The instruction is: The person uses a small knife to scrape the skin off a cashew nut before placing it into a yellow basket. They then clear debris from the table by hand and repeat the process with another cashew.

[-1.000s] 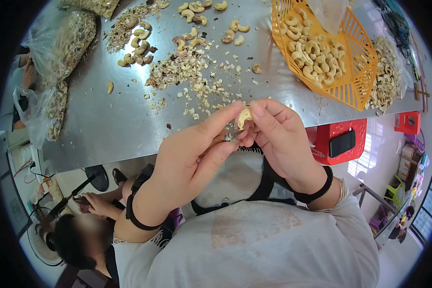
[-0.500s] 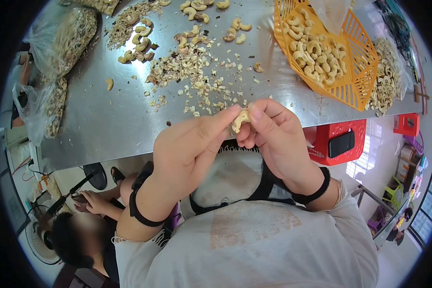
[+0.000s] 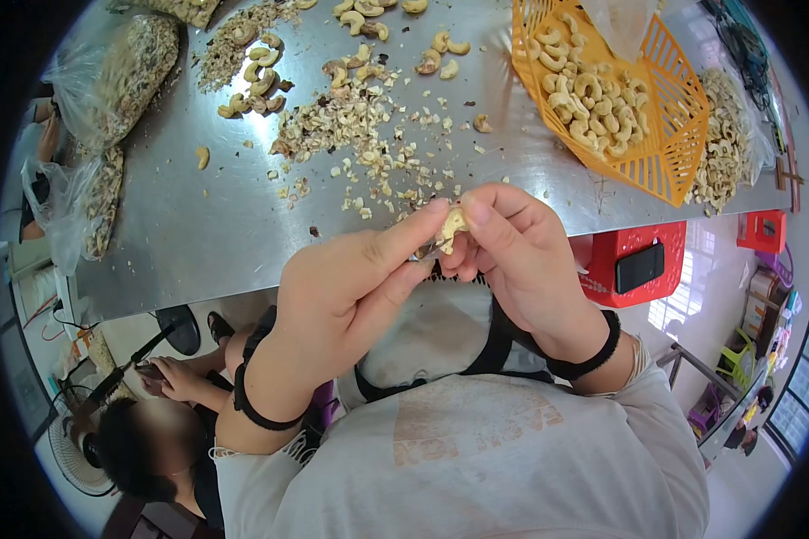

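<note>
My right hand [image 3: 521,251] pinches a pale cashew nut [image 3: 455,229] between thumb and fingers, just in front of the table's near edge. Close against it, my left hand [image 3: 355,283] is closed on a small, thin metal blade [image 3: 431,249], mostly hidden by the fingers. The blade's tip meets the left side of the nut. Beyond the hands, peeled bits of cashew skin and crumbs [image 3: 360,126] lie scattered on the metal table [image 3: 198,260]. Several whole cashews [image 3: 262,81] sit in small groups farther back.
An orange plastic basket [image 3: 670,108] holding peeled cashews stands at the back right, beside a plastic bag of cashews [image 3: 724,135]. Bags of crumbs [image 3: 139,76] line the left edge. A phone [image 3: 639,269] rests on a red stool [image 3: 602,287]. Another person [image 3: 184,382] sits at lower left.
My left hand has shifted slightly left and tipped, its thumb moving lower, so the metal blade shows between its fingers. My right hand keeps the cashew nut in nearly the same place.
</note>
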